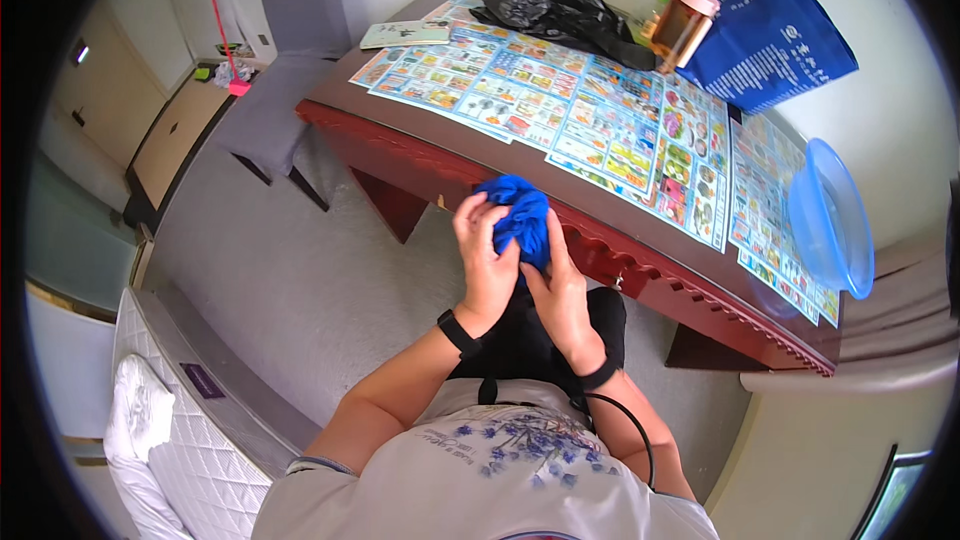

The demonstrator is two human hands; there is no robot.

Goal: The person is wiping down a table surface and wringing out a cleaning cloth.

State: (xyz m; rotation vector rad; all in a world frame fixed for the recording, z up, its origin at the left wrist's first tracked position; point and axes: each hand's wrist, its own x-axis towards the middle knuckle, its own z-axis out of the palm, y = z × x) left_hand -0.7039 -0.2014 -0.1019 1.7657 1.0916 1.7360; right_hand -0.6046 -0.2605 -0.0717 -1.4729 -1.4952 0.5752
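Note:
A bright blue cloth (518, 212), bunched into a crumpled wad, is held between both hands in front of the table's near edge. My left hand (484, 262) grips its left side, with the fingers curled over the top. On the right side, my right hand (562, 302) presses its thumb and fingers against the cloth. Black bands circle both wrists, and a dark cable runs from the right one. The cloth's lower part is partly hidden by the fingers.
Printed flyers cover the dark red table (470, 118). On it are a black plastic bag (560, 12), a booklet (405, 35), a pink-lidded jar (686, 25), a blue tote bag (775, 40) and a blue basin (832, 215). A grey chair (275, 90) stands left; a mattress (200, 430) lies lower left.

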